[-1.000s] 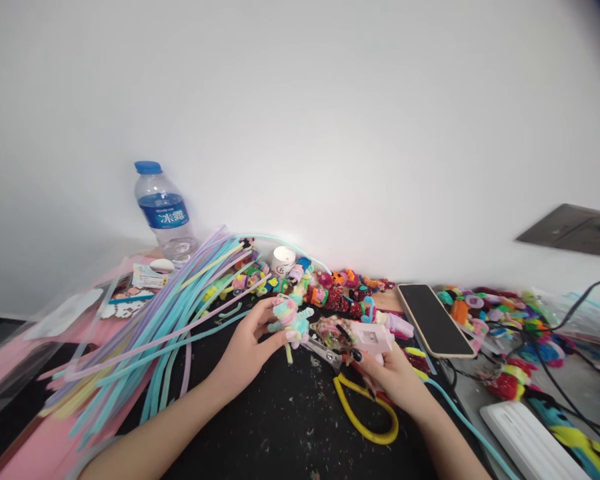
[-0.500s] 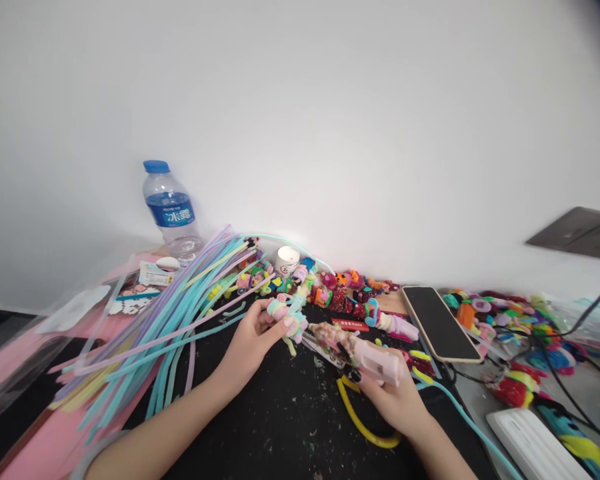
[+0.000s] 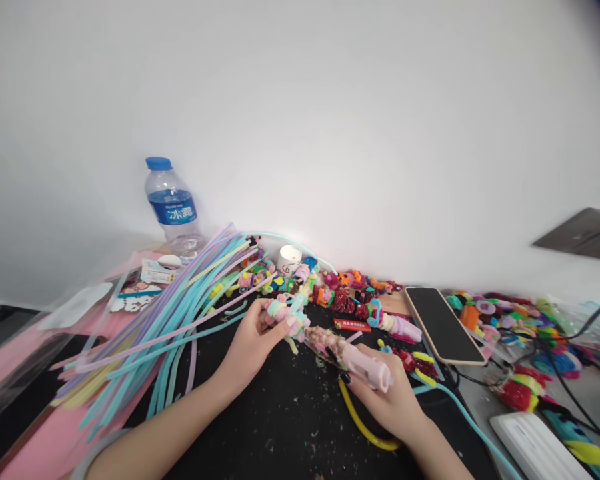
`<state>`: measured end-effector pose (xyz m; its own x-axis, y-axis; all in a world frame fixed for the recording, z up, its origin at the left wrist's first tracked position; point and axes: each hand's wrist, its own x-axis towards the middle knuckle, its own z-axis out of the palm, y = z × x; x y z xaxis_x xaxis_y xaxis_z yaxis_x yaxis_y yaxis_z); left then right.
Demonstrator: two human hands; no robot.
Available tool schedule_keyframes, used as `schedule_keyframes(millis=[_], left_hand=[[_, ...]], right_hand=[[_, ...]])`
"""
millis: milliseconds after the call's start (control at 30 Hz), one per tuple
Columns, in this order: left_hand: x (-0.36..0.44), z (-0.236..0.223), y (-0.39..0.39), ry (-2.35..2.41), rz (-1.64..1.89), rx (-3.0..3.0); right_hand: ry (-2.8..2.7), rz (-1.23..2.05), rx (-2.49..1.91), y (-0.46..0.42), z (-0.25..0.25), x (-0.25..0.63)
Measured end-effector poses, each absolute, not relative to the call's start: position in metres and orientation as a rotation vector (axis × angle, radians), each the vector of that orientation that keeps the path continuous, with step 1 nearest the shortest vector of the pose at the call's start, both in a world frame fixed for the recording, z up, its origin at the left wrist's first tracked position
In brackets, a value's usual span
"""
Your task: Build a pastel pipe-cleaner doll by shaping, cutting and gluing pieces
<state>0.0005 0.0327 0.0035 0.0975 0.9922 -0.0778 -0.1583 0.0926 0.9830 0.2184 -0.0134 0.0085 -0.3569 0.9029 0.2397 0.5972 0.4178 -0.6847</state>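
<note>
My left hand pinches a small pastel pipe-cleaner figure in pink, mint and pale yellow, held above the black work surface. In my right hand is a pale pink glue gun, its front crusted with multicoloured residue. The nozzle points left and lies close to the figure's lower right side; whether they touch I cannot tell. Beneath my right hand a yellow pipe cleaner or cord curves over the surface.
A bundle of long pastel pipe cleaners lies left. Behind stand a water bottle and a paper cup. Finished-looking figures line the wall. To the right are a phone, cables and a white block.
My right hand has brought the glue gun left and slightly down, its nozzle now nearer the pastel figure. My left hand keeps its pinch on the figure, almost still.
</note>
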Motion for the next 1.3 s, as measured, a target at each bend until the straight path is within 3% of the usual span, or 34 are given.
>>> schedule_keyframes(millis=[1300], left_hand=[[-0.0009,0.0076,0.0326,1.097,1.183,1.051]], right_hand=[[-2.108,0.588,-1.296,-0.0138,0.0104,0.2187]])
